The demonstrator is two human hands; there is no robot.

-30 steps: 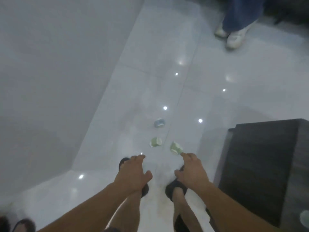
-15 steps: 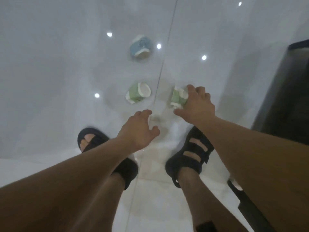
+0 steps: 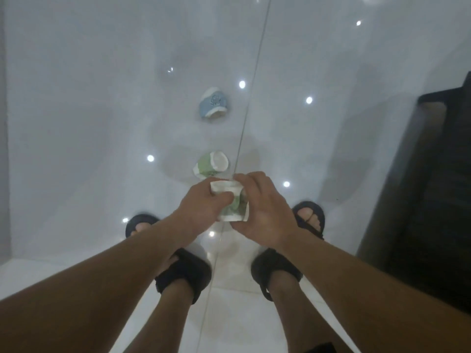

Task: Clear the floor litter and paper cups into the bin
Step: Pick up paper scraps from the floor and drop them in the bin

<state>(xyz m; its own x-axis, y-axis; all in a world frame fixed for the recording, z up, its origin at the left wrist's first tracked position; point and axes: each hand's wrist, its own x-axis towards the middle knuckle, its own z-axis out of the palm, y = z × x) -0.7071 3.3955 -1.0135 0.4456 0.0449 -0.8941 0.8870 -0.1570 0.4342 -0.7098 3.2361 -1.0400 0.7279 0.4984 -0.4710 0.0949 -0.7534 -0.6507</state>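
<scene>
Both of my hands hold one crumpled green and white paper cup [image 3: 230, 200] above the floor, between my feet. My left hand [image 3: 201, 202] grips its left side and my right hand [image 3: 262, 210] wraps round its right side and bottom. A second green paper cup [image 3: 210, 164] lies on its side on the white tile just beyond my hands. Farther out a blue paper cup [image 3: 213, 104] with a cartoon face lies tipped over. No bin is in view.
Glossy white floor tiles [image 3: 102, 123] reflect ceiling lights. A dark wooden cabinet [image 3: 433, 187] stands at the right edge. My feet in black sandals [image 3: 183, 273] stand below my hands. A grey wall [image 3: 3, 149] runs along the far left.
My right hand picked the green cup off the floor and brought it back toward me. My left hand came across and took hold of the same cup. The other two cups stayed put.
</scene>
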